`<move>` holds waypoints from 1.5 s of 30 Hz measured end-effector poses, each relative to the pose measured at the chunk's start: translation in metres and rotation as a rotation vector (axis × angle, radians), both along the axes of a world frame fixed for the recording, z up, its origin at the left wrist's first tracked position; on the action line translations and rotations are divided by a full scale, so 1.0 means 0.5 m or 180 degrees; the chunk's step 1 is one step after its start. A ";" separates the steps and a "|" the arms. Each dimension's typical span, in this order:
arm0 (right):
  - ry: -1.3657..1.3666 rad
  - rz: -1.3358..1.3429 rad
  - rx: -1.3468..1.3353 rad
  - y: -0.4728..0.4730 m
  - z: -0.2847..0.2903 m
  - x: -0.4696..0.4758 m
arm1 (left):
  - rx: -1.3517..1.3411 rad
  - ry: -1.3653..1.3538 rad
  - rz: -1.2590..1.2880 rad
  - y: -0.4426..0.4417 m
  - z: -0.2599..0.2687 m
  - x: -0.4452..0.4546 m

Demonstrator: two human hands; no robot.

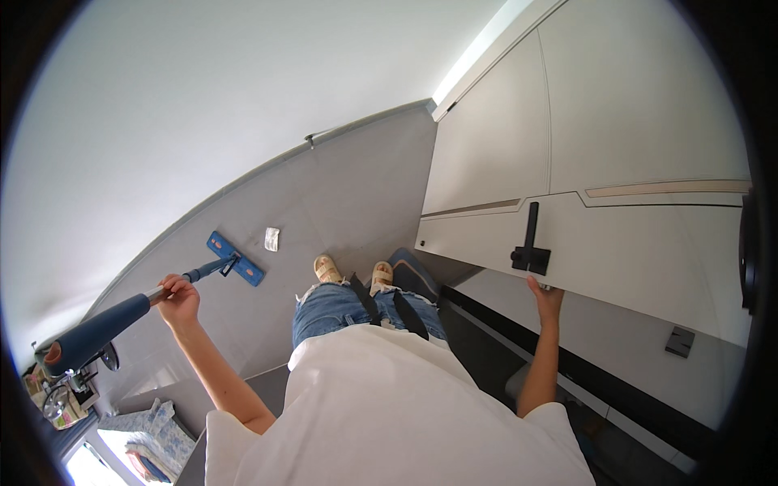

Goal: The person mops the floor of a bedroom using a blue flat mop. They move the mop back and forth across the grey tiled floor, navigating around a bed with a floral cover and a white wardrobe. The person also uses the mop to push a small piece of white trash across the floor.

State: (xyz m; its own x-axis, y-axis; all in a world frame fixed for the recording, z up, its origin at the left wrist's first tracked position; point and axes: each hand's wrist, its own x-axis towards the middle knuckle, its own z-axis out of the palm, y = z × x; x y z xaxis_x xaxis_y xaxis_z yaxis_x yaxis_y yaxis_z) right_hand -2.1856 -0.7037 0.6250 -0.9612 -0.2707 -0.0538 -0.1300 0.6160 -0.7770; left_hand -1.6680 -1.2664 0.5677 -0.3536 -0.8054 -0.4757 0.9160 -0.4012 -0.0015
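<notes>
At the left, my left hand (179,299) is closed around the pole of a flat mop (236,258). The mop's blue rectangular head rests on the grey floor, and its thick dark blue upper part (97,333) points to the lower left. At the right, my right hand (547,297) is at the edge of a white door (632,255), just below its black lever handle (531,249). The thumb lies at the door's near edge; the other fingers are hidden, so their grip cannot be told. A crumpled white piece (272,239), perhaps tissue or a wipe, lies beside the mop head.
A white wall (213,109) curves along the floor's far side, with a small door stop (310,141) at its base. A blue-grey mat (415,270) lies by my right foot. Patterned fabric (152,431) and assorted items are at the lower left.
</notes>
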 end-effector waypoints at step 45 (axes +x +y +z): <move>-0.4025 0.3823 0.2393 -0.787 0.194 0.396 | 0.1398 -0.0948 -0.1751 0.216 -0.404 -0.209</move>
